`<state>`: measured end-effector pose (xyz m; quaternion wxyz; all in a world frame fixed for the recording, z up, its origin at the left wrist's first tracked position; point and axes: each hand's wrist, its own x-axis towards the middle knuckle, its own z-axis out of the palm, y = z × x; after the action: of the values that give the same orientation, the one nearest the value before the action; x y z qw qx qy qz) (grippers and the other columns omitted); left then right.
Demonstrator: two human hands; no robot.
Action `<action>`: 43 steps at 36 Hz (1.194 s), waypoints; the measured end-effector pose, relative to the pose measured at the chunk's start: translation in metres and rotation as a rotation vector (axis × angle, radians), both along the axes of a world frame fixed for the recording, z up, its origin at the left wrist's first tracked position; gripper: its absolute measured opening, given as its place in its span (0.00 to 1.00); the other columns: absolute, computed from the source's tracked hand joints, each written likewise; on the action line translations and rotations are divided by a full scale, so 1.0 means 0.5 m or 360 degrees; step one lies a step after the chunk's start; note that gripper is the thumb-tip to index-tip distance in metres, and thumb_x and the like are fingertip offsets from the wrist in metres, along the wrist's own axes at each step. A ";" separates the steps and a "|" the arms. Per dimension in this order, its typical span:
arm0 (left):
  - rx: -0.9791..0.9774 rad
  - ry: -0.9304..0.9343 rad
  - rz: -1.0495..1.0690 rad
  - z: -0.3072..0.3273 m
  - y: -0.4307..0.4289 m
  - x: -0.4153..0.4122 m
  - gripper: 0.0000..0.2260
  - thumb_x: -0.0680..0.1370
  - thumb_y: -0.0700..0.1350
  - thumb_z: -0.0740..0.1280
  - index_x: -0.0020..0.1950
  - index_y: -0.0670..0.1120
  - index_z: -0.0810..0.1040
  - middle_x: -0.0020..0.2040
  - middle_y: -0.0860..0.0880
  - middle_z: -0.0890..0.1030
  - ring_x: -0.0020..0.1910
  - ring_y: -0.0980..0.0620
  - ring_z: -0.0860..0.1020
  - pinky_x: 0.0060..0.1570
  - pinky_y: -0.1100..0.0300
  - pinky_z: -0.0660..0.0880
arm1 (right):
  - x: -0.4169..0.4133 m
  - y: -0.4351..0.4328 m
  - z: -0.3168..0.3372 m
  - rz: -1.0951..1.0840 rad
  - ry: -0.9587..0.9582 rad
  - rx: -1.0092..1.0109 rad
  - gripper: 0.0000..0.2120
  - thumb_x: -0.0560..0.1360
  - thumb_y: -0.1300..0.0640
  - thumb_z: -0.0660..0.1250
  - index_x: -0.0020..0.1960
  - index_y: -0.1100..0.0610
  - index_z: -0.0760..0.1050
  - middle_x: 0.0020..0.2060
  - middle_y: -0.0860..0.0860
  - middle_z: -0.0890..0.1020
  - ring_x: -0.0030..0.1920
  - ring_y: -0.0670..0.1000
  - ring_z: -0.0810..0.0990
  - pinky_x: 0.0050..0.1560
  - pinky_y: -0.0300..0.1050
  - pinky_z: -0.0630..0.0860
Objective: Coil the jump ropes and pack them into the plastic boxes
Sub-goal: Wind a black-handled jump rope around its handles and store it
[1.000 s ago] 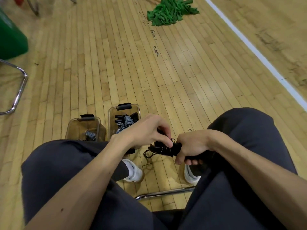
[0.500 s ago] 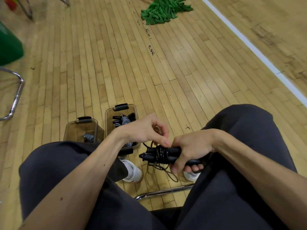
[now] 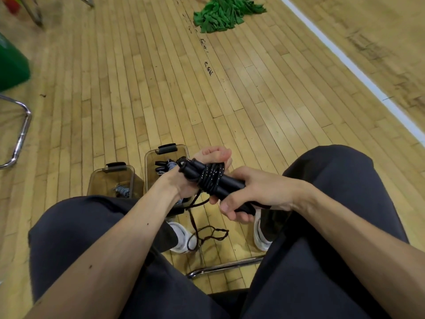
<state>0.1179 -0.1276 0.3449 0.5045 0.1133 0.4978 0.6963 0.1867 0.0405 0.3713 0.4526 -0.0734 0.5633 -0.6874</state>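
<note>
While the right hand [image 3: 250,192] grips the handles, the left hand [image 3: 202,173] has swung under the jump rope [image 3: 211,178] — wraps added, tail dangling, boxes [image 3: 165,155] waiting on the floor.

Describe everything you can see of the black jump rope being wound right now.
The black jump rope has matte black handles held side by side, tilted up toward the left. Speckled black cord is wrapped several turns around their middle. The right hand grips the lower handle ends; the left hand is at the wraps. A loose tail hangs down, looping near the floor.
</note>
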 end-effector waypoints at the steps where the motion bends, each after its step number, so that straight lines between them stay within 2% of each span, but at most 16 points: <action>1: 0.0001 -0.0031 0.0023 0.002 -0.002 -0.001 0.20 0.57 0.60 0.84 0.29 0.51 0.77 0.29 0.55 0.73 0.27 0.57 0.70 0.31 0.65 0.72 | 0.000 -0.001 -0.002 -0.0013 -0.0044 -0.0088 0.11 0.72 0.65 0.71 0.53 0.65 0.74 0.33 0.55 0.78 0.27 0.48 0.75 0.27 0.38 0.73; 3: 0.0037 -0.0066 0.0041 -0.002 -0.007 -0.009 0.19 0.61 0.57 0.83 0.31 0.49 0.76 0.30 0.54 0.72 0.26 0.56 0.70 0.30 0.64 0.72 | 0.000 0.002 -0.003 -0.0023 -0.0116 -0.0236 0.15 0.68 0.62 0.70 0.53 0.64 0.74 0.35 0.57 0.78 0.28 0.48 0.75 0.28 0.38 0.73; 6: 0.0015 -0.0089 0.0081 -0.008 -0.014 -0.021 0.16 0.68 0.54 0.80 0.34 0.46 0.76 0.29 0.54 0.72 0.23 0.55 0.73 0.26 0.64 0.73 | -0.003 0.003 0.000 -0.0050 -0.0081 -0.0242 0.14 0.71 0.66 0.69 0.55 0.65 0.74 0.37 0.57 0.78 0.30 0.48 0.76 0.30 0.38 0.74; 10: -0.0126 0.0008 0.0029 -0.007 -0.011 -0.015 0.29 0.64 0.57 0.81 0.38 0.34 0.72 0.28 0.55 0.72 0.25 0.58 0.71 0.28 0.65 0.72 | -0.002 0.000 0.000 -0.0094 0.0175 0.0090 0.05 0.78 0.68 0.68 0.54 0.64 0.77 0.37 0.54 0.81 0.33 0.50 0.79 0.34 0.39 0.77; 14: -0.0232 0.0066 -0.0039 -0.007 -0.008 -0.013 0.16 0.66 0.56 0.79 0.31 0.50 0.74 0.28 0.55 0.71 0.25 0.57 0.70 0.28 0.64 0.71 | 0.000 0.005 -0.003 -0.0048 0.0244 0.0253 0.03 0.79 0.62 0.70 0.50 0.58 0.77 0.41 0.55 0.82 0.41 0.55 0.83 0.40 0.48 0.80; 18: -0.0343 0.0064 0.0037 -0.016 -0.012 -0.016 0.11 0.69 0.54 0.73 0.31 0.51 0.77 0.31 0.52 0.74 0.30 0.54 0.72 0.34 0.61 0.72 | 0.002 0.016 0.001 -0.0087 0.0385 0.0362 0.07 0.79 0.59 0.71 0.54 0.60 0.75 0.41 0.54 0.83 0.39 0.55 0.83 0.36 0.44 0.79; 21: -0.0460 -0.0073 0.0192 -0.022 -0.018 -0.021 0.15 0.71 0.54 0.76 0.40 0.47 0.76 0.40 0.45 0.73 0.39 0.46 0.71 0.42 0.52 0.69 | 0.004 0.018 0.004 -0.0242 0.0416 0.0300 0.06 0.78 0.61 0.71 0.52 0.59 0.75 0.39 0.55 0.83 0.33 0.53 0.80 0.30 0.43 0.76; 24: -0.0490 -0.0183 0.0300 -0.022 -0.018 -0.018 0.11 0.76 0.51 0.71 0.39 0.47 0.77 0.39 0.47 0.75 0.38 0.48 0.73 0.42 0.53 0.72 | 0.007 0.017 -0.003 -0.0279 0.0445 0.0292 0.07 0.78 0.61 0.71 0.52 0.60 0.74 0.37 0.54 0.82 0.32 0.52 0.79 0.29 0.44 0.75; 27: -0.0486 -0.0168 0.0275 -0.008 -0.003 -0.006 0.12 0.73 0.53 0.70 0.32 0.49 0.79 0.33 0.49 0.77 0.31 0.51 0.76 0.37 0.56 0.74 | 0.004 0.023 -0.013 -0.0323 0.0449 0.0307 0.11 0.78 0.61 0.72 0.55 0.64 0.74 0.37 0.56 0.82 0.34 0.56 0.79 0.29 0.46 0.75; 29: -0.0505 -0.0124 0.0379 -0.008 0.002 0.001 0.09 0.76 0.50 0.68 0.38 0.48 0.83 0.34 0.48 0.81 0.30 0.51 0.80 0.33 0.57 0.77 | 0.000 0.027 -0.018 -0.0354 0.0469 0.0334 0.12 0.77 0.61 0.72 0.56 0.66 0.74 0.39 0.57 0.83 0.34 0.55 0.79 0.29 0.44 0.76; 31: -0.0523 -0.0134 0.0415 -0.014 0.004 0.008 0.10 0.82 0.46 0.63 0.49 0.47 0.83 0.40 0.45 0.84 0.34 0.49 0.81 0.34 0.56 0.78 | -0.005 0.028 -0.020 -0.0404 0.0502 0.0335 0.11 0.78 0.61 0.72 0.55 0.66 0.75 0.39 0.56 0.83 0.34 0.53 0.80 0.29 0.43 0.76; 33: -0.0637 -0.0063 0.0329 -0.020 0.010 0.020 0.12 0.85 0.44 0.57 0.52 0.42 0.79 0.36 0.46 0.78 0.30 0.51 0.75 0.33 0.58 0.76 | -0.011 0.031 -0.022 -0.0506 0.0497 0.0298 0.08 0.78 0.61 0.71 0.54 0.64 0.75 0.39 0.55 0.83 0.34 0.53 0.79 0.29 0.43 0.75; 35: -0.0725 -0.0039 0.0286 -0.020 0.020 0.031 0.14 0.86 0.43 0.54 0.46 0.41 0.74 0.30 0.48 0.66 0.25 0.54 0.65 0.29 0.60 0.71 | -0.020 0.036 -0.025 -0.0626 0.0477 0.0319 0.07 0.79 0.61 0.70 0.53 0.62 0.75 0.38 0.55 0.82 0.33 0.53 0.79 0.29 0.43 0.76; 37: -0.0771 -0.0013 0.0299 -0.019 0.024 0.035 0.16 0.86 0.45 0.53 0.40 0.44 0.69 0.28 0.50 0.60 0.23 0.54 0.58 0.25 0.62 0.63 | -0.029 0.038 -0.030 -0.0667 0.0482 0.0407 0.07 0.78 0.60 0.71 0.53 0.61 0.75 0.36 0.53 0.82 0.33 0.52 0.79 0.29 0.44 0.76; 40: -0.0820 0.0102 0.0322 -0.020 0.018 0.030 0.19 0.86 0.48 0.53 0.36 0.47 0.67 0.26 0.51 0.60 0.22 0.54 0.56 0.23 0.62 0.56 | -0.039 0.037 -0.046 -0.0698 0.0491 0.0551 0.09 0.78 0.58 0.72 0.54 0.61 0.75 0.36 0.53 0.82 0.32 0.50 0.79 0.30 0.44 0.77; 43: -0.0847 0.0130 0.0347 -0.018 0.015 0.027 0.19 0.86 0.52 0.55 0.36 0.48 0.68 0.26 0.52 0.61 0.23 0.55 0.56 0.22 0.63 0.56 | -0.051 0.035 -0.060 -0.0777 0.0486 0.0652 0.10 0.77 0.58 0.73 0.54 0.60 0.76 0.36 0.52 0.83 0.32 0.49 0.79 0.31 0.43 0.77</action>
<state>0.1311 -0.1201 0.3360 0.4182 -0.0493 0.6921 0.5862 0.1614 0.0578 0.3414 0.1907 0.0538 0.7517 -0.6290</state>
